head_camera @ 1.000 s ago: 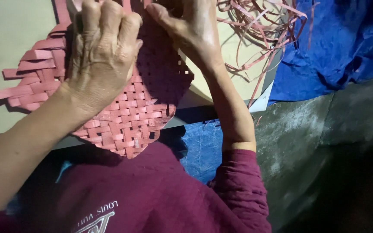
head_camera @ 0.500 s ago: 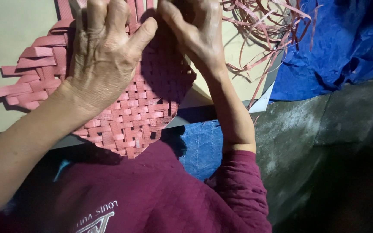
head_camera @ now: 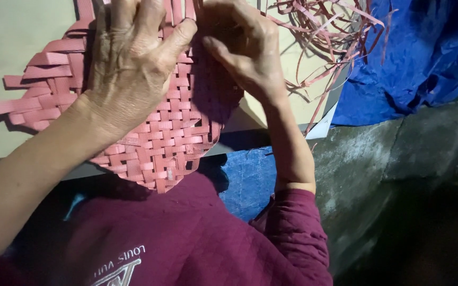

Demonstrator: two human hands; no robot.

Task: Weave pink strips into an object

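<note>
A flat mat woven from pink strips (head_camera: 170,137) lies on a pale board (head_camera: 6,32), its near corner hanging over the board's edge toward my lap. My left hand (head_camera: 131,63) presses palm-down on the mat's upper middle, fingers spread, thumb reaching right. My right hand (head_camera: 245,53) sits just to the right at the mat's top edge, fingers curled around the pink strips there. Loose strip ends stick out from the mat on the left side.
A tangle of loose pink strips (head_camera: 324,37) lies on the board at the upper right. A blue tarp (head_camera: 420,53) covers the ground to the right, beside a grey concrete surface (head_camera: 398,169). My maroon sweater (head_camera: 186,243) fills the bottom.
My right hand has slid down and left, closing in beside my left thumb. The left hand stays pressed on the mat, shifted only slightly.
</note>
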